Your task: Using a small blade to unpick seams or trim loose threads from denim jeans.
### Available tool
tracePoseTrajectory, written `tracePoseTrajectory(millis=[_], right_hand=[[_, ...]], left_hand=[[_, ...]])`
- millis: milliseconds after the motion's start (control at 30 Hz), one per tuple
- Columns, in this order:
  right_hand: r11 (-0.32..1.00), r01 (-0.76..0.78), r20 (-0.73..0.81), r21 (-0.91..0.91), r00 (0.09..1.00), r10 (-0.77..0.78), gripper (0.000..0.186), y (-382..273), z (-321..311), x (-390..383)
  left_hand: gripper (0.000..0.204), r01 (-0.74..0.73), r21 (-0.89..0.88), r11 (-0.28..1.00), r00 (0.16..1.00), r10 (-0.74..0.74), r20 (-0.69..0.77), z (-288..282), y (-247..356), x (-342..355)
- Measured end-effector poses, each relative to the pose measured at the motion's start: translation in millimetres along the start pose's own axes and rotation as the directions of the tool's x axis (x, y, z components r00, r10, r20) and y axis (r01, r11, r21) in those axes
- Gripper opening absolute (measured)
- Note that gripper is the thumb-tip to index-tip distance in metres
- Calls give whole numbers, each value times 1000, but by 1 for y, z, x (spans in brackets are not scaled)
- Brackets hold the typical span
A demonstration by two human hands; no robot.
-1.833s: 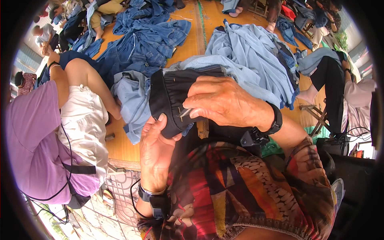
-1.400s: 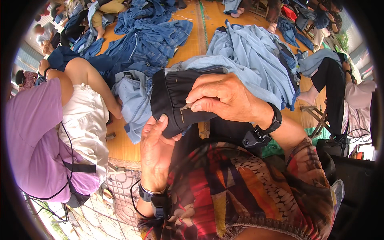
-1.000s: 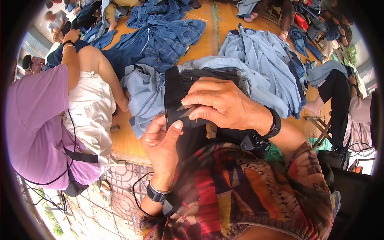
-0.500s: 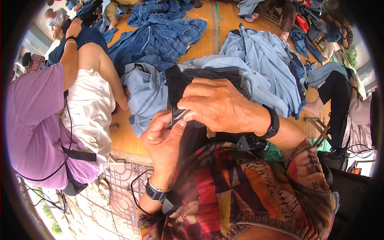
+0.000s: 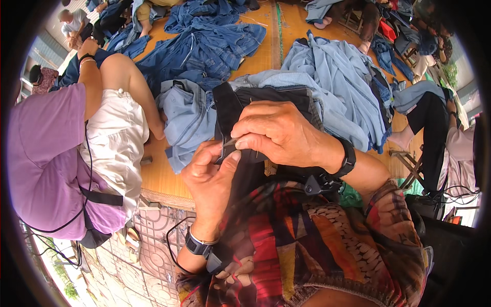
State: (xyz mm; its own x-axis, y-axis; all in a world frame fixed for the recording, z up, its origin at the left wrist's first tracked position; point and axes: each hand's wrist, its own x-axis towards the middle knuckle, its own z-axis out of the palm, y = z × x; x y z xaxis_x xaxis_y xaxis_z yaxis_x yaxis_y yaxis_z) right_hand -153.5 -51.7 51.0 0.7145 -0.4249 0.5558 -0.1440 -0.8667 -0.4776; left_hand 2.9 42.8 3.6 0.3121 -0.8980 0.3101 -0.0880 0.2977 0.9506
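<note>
A black garment, perhaps trousers, hangs over the table edge towards my lap. Its edge is pinched between the thumb and fingers of my left hand. My right hand is closed, thumb against fingers, on a small pointed metal tool. The tool's tip lies at the cloth edge, just above my left thumb. Most of it is hidden in my fingers, so its exact kind does not show. Light blue denim lies beyond and to the right of my hands, touching the black cloth.
Dark blue denim garments are heaped at the far left of the wooden table. Another light blue piece lies left of my hands. A person in a purple top sits close on my left. Others sit around the table.
The metal tool has turned slightly, and its two points, spread apart before, now look closer together. My left hand stays at the cloth edge. The person on the left has shifted an arm slightly.
</note>
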Motion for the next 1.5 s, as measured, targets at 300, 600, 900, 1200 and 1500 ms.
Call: tracePoseTrajectory(millis=[300, 600, 900, 1200, 1500], right_hand=[[985, -42, -69, 168, 996, 54, 21, -3, 0, 4], [850, -311, 55, 426, 946, 318, 19, 1, 2, -3], [778, -401, 146, 484, 914, 380, 18, 8, 14, -8], [907, -168, 88, 387, 985, 145, 46, 10, 11, -8], [997, -57, -197, -46, 979, 46, 21, 16, -6, -7]], left_hand=[[12, 18, -70, 997, 999, -16, 28, -1, 3, 0], [22, 330, -476, 815, 922, -387, -24, -11, -12, -6], [20, 350, -439, 828, 910, -412, -52, -21, -25, -16], [28, 350, -463, 814, 915, -403, -17, -22, -17, -13], [27, 72, -416, 906, 996, -89, -22, -40, 11, 46]])
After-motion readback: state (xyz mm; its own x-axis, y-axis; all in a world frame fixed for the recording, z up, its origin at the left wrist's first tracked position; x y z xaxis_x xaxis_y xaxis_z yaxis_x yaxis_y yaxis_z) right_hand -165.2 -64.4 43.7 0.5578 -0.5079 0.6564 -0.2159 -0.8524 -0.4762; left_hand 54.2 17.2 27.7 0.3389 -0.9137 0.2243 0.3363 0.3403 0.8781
